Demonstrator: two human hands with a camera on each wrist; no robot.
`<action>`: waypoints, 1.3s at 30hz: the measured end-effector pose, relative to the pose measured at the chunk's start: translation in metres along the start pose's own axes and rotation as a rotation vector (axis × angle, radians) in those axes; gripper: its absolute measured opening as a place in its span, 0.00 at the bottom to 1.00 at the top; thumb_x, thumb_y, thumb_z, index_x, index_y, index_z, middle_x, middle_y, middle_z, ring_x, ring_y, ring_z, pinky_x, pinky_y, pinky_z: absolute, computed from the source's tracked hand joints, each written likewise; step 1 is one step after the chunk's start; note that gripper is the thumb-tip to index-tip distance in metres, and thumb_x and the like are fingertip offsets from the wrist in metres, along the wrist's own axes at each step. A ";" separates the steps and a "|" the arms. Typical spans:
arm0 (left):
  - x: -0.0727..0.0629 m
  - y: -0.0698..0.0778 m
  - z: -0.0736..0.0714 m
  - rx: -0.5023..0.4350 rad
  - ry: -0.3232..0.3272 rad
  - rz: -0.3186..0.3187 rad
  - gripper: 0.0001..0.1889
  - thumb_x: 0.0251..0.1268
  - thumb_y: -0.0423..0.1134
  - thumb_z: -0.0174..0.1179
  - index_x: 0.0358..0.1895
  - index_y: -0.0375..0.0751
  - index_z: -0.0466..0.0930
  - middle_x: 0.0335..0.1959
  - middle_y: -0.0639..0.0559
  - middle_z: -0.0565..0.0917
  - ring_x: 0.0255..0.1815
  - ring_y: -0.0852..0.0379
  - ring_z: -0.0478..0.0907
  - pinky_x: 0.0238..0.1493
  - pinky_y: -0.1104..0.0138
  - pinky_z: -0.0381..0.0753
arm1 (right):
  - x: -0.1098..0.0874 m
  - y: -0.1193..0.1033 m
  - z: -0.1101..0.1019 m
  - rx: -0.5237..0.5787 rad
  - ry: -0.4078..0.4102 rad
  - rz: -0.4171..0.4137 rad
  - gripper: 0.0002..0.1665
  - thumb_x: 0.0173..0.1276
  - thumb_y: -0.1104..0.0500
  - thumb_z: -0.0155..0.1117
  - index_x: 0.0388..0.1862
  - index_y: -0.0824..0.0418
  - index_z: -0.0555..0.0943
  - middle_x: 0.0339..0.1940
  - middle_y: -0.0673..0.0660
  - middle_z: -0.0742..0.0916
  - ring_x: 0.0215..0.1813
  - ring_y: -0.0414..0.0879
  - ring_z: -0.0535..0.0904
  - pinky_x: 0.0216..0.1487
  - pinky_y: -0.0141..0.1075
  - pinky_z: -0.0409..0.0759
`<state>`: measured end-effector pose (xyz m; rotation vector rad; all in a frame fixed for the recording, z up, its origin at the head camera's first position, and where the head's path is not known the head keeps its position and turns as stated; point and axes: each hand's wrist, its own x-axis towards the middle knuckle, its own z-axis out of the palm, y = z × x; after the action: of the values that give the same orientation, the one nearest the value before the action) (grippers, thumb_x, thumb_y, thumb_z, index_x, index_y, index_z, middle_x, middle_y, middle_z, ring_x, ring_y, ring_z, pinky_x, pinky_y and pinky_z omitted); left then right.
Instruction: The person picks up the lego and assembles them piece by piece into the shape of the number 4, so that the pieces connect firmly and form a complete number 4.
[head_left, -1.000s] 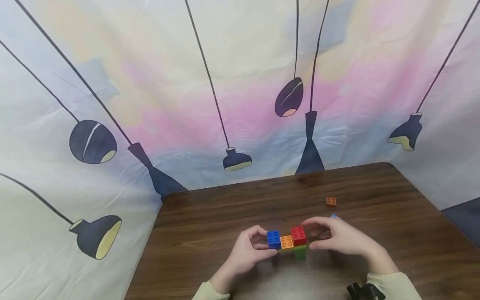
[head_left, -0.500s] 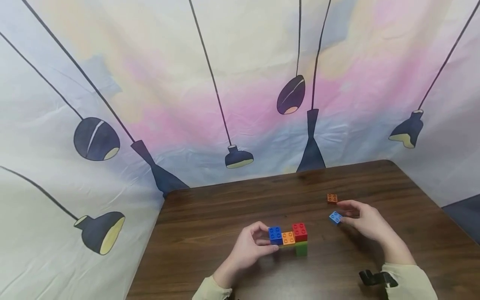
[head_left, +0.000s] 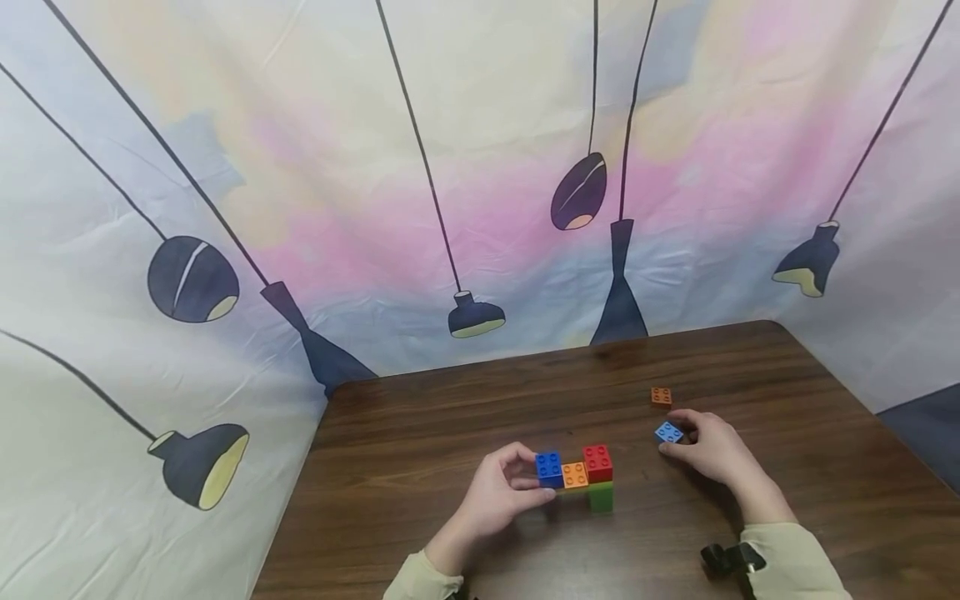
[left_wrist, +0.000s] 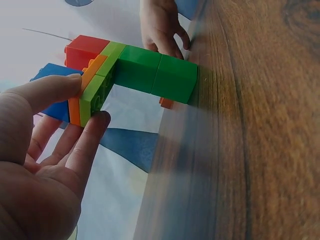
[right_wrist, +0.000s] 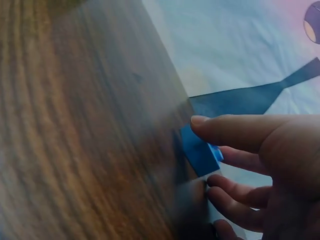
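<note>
My left hand (head_left: 491,493) grips the left end of a toy-brick build, thumb in front and fingers behind and beneath. A dark blue brick (head_left: 549,468), a light orange brick (head_left: 575,475) and a red brick (head_left: 598,463) show on top. The left wrist view reveals a lime green brick (left_wrist: 95,92) under the orange one and two green bricks (left_wrist: 156,74) forming a leg at one end. Whether that leg touches the table, I cannot tell. My right hand (head_left: 711,450) pinches a light blue brick (head_left: 668,432) at the table between thumb and fingers.
A dark orange brick (head_left: 661,397) lies on the wooden table (head_left: 465,417) just beyond the light blue one. Behind the table's far edge hangs a cloth backdrop (head_left: 510,200) with printed lamps. A black strap mount (head_left: 731,560) sits at the right wrist.
My right hand has left the build's red end, reached right and away to the light blue brick, and closed its thumb and fingers about it. The left hand keeps its hold.
</note>
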<state>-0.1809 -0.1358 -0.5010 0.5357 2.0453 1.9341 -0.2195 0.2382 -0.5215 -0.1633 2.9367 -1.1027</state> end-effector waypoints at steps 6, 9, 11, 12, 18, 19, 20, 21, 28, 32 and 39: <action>0.000 0.000 0.001 0.005 -0.002 0.010 0.16 0.62 0.22 0.74 0.47 0.28 0.76 0.51 0.39 0.89 0.47 0.49 0.91 0.52 0.60 0.88 | -0.001 -0.004 0.003 -0.030 0.028 0.033 0.34 0.68 0.55 0.79 0.65 0.74 0.79 0.55 0.74 0.84 0.52 0.64 0.83 0.51 0.61 0.82; 0.001 0.001 0.001 0.004 -0.003 0.004 0.16 0.62 0.22 0.74 0.47 0.28 0.76 0.51 0.40 0.89 0.48 0.47 0.91 0.52 0.60 0.88 | -0.001 -0.005 0.003 -0.033 0.038 0.052 0.32 0.68 0.56 0.78 0.62 0.75 0.79 0.50 0.70 0.85 0.49 0.62 0.83 0.49 0.60 0.82; 0.000 0.001 0.001 0.001 -0.002 -0.002 0.16 0.63 0.22 0.74 0.48 0.28 0.76 0.51 0.39 0.89 0.48 0.45 0.91 0.52 0.60 0.88 | -0.001 -0.005 0.004 -0.031 0.042 0.066 0.30 0.68 0.57 0.78 0.60 0.76 0.79 0.46 0.68 0.85 0.47 0.59 0.82 0.48 0.59 0.82; 0.000 0.001 0.001 -0.003 0.000 -0.005 0.16 0.63 0.22 0.73 0.47 0.28 0.76 0.51 0.39 0.89 0.48 0.45 0.91 0.52 0.60 0.88 | 0.000 -0.004 0.004 -0.031 0.042 0.072 0.30 0.67 0.57 0.78 0.59 0.76 0.79 0.45 0.67 0.85 0.46 0.58 0.82 0.48 0.58 0.82; -0.001 0.002 0.002 -0.012 0.008 -0.014 0.16 0.62 0.21 0.73 0.48 0.27 0.76 0.51 0.38 0.89 0.48 0.41 0.90 0.51 0.60 0.89 | 0.000 -0.006 0.004 -0.007 0.043 0.079 0.26 0.69 0.58 0.77 0.56 0.75 0.81 0.44 0.66 0.87 0.46 0.58 0.84 0.49 0.59 0.83; -0.001 0.002 0.003 -0.011 0.009 -0.015 0.16 0.62 0.21 0.73 0.48 0.27 0.76 0.52 0.37 0.89 0.48 0.41 0.90 0.51 0.60 0.89 | 0.000 -0.008 0.005 -0.001 0.044 0.076 0.26 0.69 0.58 0.77 0.57 0.74 0.81 0.46 0.67 0.87 0.47 0.59 0.84 0.50 0.60 0.83; -0.001 0.002 0.003 -0.013 0.010 -0.015 0.16 0.62 0.21 0.73 0.48 0.27 0.76 0.51 0.37 0.89 0.48 0.41 0.90 0.51 0.60 0.89 | -0.001 -0.009 0.005 0.007 0.046 0.073 0.26 0.70 0.57 0.76 0.58 0.73 0.81 0.47 0.68 0.88 0.48 0.59 0.84 0.51 0.61 0.83; -0.001 0.002 0.003 -0.012 0.011 -0.016 0.16 0.62 0.21 0.73 0.48 0.27 0.76 0.51 0.37 0.89 0.49 0.41 0.90 0.51 0.60 0.89 | -0.001 -0.012 0.005 0.016 0.050 0.068 0.26 0.70 0.57 0.76 0.60 0.72 0.81 0.49 0.69 0.88 0.49 0.60 0.84 0.52 0.61 0.83; -0.001 0.001 0.002 -0.008 0.016 -0.017 0.16 0.62 0.22 0.74 0.48 0.28 0.77 0.52 0.37 0.89 0.48 0.42 0.91 0.50 0.60 0.89 | -0.005 -0.047 0.009 0.142 0.125 -0.025 0.30 0.74 0.52 0.75 0.67 0.67 0.80 0.54 0.68 0.88 0.54 0.61 0.87 0.55 0.58 0.86; -0.001 -0.001 0.002 0.015 0.019 -0.002 0.16 0.62 0.23 0.74 0.48 0.28 0.78 0.51 0.36 0.89 0.47 0.44 0.91 0.50 0.59 0.89 | -0.011 -0.072 0.011 0.229 0.170 -0.089 0.31 0.74 0.49 0.76 0.66 0.66 0.82 0.53 0.63 0.89 0.53 0.58 0.88 0.54 0.54 0.87; 0.000 -0.003 0.003 0.023 0.042 0.015 0.16 0.62 0.24 0.75 0.50 0.30 0.81 0.51 0.38 0.90 0.47 0.45 0.91 0.50 0.60 0.89 | -0.023 -0.107 0.015 0.303 0.210 -0.198 0.27 0.73 0.51 0.77 0.66 0.59 0.84 0.54 0.55 0.90 0.51 0.49 0.87 0.50 0.34 0.86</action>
<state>-0.1801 -0.1331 -0.5041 0.5208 2.0980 1.9481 -0.1853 0.1507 -0.4633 -0.3616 2.9272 -1.6719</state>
